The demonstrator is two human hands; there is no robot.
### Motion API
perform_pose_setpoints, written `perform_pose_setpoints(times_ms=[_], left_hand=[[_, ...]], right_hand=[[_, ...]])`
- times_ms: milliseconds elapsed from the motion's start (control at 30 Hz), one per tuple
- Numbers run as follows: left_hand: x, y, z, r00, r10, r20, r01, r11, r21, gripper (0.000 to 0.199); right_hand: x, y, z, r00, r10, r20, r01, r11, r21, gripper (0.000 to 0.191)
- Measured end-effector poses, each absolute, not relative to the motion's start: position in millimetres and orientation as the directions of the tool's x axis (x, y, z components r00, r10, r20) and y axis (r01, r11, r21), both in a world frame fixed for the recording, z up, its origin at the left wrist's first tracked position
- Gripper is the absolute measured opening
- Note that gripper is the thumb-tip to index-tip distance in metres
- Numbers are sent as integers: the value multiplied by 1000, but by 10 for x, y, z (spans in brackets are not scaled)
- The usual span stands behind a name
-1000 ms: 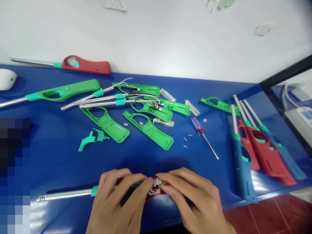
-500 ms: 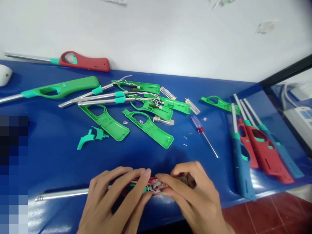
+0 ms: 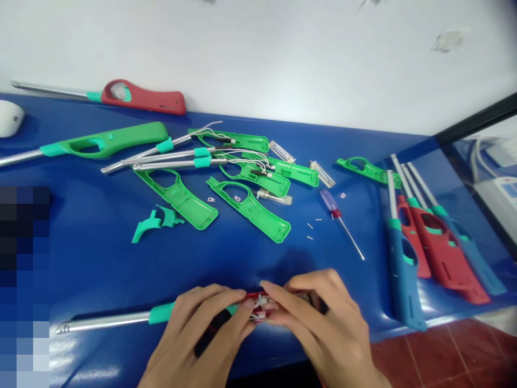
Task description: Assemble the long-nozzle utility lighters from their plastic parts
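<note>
Both hands grip a red lighter (image 3: 253, 296) near the front edge of the blue table. Its metal tube (image 3: 109, 321) and teal collar (image 3: 161, 313) point left. My left hand (image 3: 214, 323) is closed on the lighter's left part, thumb and fingertips at the casing. My right hand (image 3: 311, 318) pinches its right end between thumb and fingers. Between the fingertips the casing shows an opening with white wires and small pale parts inside. The fingers hide much of the casing.
Green casing halves (image 3: 258, 215), metal tubes with wires (image 3: 169, 161), teal pieces (image 3: 147, 225) and clear tanks (image 3: 322, 173) lie ahead. A screwdriver (image 3: 341, 223) and tiny screws (image 3: 309, 226) are right of them. Blue (image 3: 406, 280) and red lighters (image 3: 448, 258) lie at right.
My left hand has shifted slightly right along the lighter, its raised index finger has come down, and the teal collar now shows. The view has shifted slightly.
</note>
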State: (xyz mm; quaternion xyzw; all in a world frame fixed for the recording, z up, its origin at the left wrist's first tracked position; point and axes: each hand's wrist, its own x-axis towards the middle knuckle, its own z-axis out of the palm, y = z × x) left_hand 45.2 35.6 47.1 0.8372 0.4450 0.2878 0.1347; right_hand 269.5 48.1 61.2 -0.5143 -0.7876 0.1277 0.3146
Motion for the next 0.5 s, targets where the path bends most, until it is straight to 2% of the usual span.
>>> perform_pose_setpoints(times_ms=[267, 500], left_hand=[[457, 369, 457, 468, 812, 349, 655, -584, 480, 32], [414, 360, 442, 466, 827, 315, 642, -561, 522, 35]], right_hand=[[2682, 498, 620, -282, 895, 344, 685, 439, -582, 16], [2670, 514, 605, -291, 898, 330, 713, 434, -551, 14]])
